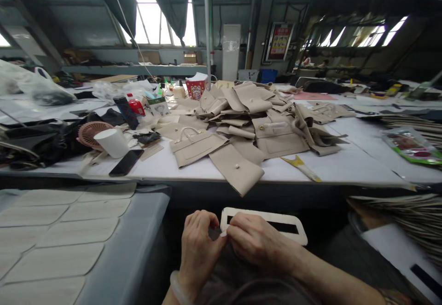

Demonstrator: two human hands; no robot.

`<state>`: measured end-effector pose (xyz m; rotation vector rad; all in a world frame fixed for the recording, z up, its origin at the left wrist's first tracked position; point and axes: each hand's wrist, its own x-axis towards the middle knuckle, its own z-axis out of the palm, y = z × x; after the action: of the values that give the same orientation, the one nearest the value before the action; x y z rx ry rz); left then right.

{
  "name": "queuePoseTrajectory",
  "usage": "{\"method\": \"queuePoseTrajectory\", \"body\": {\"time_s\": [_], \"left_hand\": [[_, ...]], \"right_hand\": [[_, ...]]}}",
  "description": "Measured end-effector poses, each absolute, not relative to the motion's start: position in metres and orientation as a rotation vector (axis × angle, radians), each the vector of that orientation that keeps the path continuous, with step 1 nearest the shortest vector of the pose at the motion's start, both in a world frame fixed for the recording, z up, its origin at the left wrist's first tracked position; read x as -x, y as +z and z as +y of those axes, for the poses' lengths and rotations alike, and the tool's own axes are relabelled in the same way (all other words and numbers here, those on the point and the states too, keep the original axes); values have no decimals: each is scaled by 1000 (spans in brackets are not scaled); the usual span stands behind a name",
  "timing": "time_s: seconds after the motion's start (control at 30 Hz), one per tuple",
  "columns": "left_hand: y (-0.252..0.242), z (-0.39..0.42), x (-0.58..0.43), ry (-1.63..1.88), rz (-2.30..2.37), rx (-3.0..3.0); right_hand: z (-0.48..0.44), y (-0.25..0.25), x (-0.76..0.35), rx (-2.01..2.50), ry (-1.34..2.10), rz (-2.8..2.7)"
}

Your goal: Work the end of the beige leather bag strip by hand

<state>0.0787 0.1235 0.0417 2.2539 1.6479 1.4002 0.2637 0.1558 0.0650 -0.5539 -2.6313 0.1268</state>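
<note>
Low in the head view, my left hand (202, 250) has its thumb and fingers curled together around something small that I cannot make out. My right hand (253, 238) is pinched closed against the tip of the left thumb, where a tiny whitish bit shows. A white rounded frame-like piece (300, 236) with a dark strip in its middle lies just behind my right hand, partly covered by it. Whether the fingers grip this piece is hidden. Beyond both hands, a beige leather flap (238, 169) hangs over the table's front edge.
Beige bag parts (241, 107) are heaped on the white table (362, 158). A phone (126, 163), a white roll (112, 142) and a pink fan (93, 135) lie left. Pale panels (62, 259) cover a grey surface at lower left. Stacked pieces (410, 222) stand right.
</note>
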Motion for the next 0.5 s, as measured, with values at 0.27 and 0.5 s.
{"method": "queuePoseTrajectory", "body": {"time_s": [0.27,0.5], "left_hand": [[43,144,-94,1368,1547,-2402],[44,160,-102,1078,1605,-2394]], "right_hand": [[167,54,-278,732,239,-2506],[175,51,-290,778,180,-2604]]}}
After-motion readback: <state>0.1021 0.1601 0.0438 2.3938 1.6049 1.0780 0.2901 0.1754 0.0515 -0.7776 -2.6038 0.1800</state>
